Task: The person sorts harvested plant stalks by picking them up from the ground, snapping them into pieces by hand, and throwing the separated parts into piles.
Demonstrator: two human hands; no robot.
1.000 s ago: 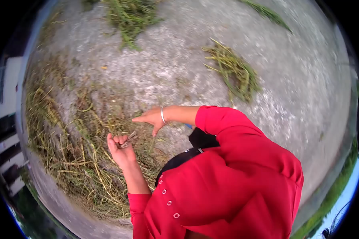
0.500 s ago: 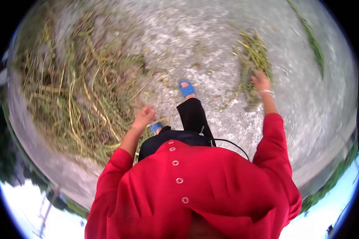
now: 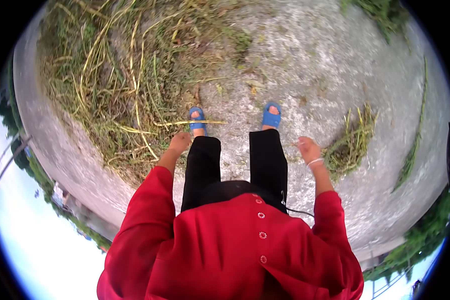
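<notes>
1. Your left hand [image 3: 180,142] hangs by the edge of the big spread of stalks [image 3: 110,85], its fingers curled; you cannot tell whether it grasps anything.
2. Your right hand [image 3: 309,149], bracelet [image 3: 315,162] at the wrist, hangs just beside the small heap [image 3: 352,145] on the ground [image 3: 310,65]; its fingers are bent, their grip unclear.
3. A yellow stalk [image 3: 215,121] crosses your left sandal [image 3: 197,114].
</notes>
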